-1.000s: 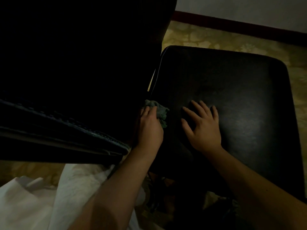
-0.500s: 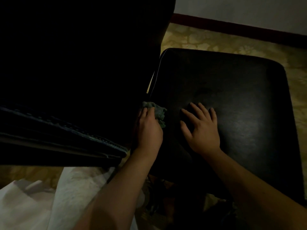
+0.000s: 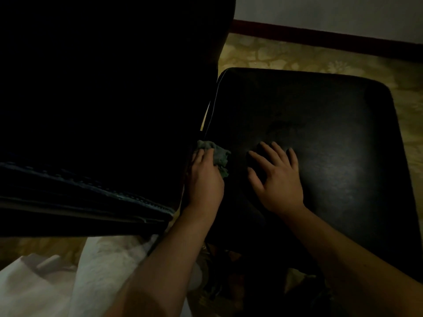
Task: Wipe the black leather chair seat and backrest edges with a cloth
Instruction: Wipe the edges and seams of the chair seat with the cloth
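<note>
Your left hand [image 3: 204,179] grips the cloth [image 3: 219,154] at the seat's [image 3: 320,110] left edge against the backrest [image 3: 114,88], while your right hand [image 3: 278,179] lies flat, fingers spread, on the seat just beside the cloth.

Left hand [image 3: 204,177] pressing a green cloth [image 3: 217,154] into the gap between black seat [image 3: 320,124] and backrest [image 3: 114,99] (room dim), right hand [image 3: 278,177] flat on seat, patterned floor [image 3: 286,58] beyond
</note>
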